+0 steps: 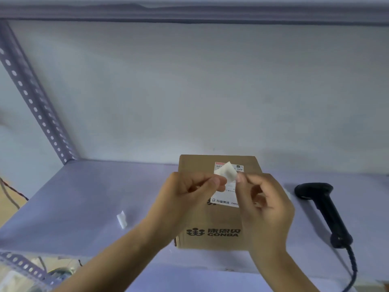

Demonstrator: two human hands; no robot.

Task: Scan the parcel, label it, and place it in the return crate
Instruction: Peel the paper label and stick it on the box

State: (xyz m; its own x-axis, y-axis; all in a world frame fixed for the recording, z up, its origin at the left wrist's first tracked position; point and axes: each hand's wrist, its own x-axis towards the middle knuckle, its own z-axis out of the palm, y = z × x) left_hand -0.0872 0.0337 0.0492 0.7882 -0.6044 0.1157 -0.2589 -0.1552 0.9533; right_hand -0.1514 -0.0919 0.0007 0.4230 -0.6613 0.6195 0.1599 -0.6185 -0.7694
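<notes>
A brown cardboard parcel (pixel 195 165) printed CONBA lies flat on the pale shelf surface (pixel 84 197), with a white shipping label (pixel 228 196) stuck on its top. Above the parcel I hold a small white sticker label (pixel 226 173) between both hands. My left hand (pixel 185 199) pinches its left edge with thumb and forefinger. My right hand (pixel 265 205) pinches its right edge. The hands hide the parcel's middle and part of the shipping label.
A black handheld barcode scanner (pixel 322 205) lies to the right of the parcel, its coiled cable (pixel 353 268) running off the front edge. A small white paper scrap (pixel 121 219) lies left of the parcel. A perforated metal post (pixel 33 95) rises at the left; the wall stands close behind.
</notes>
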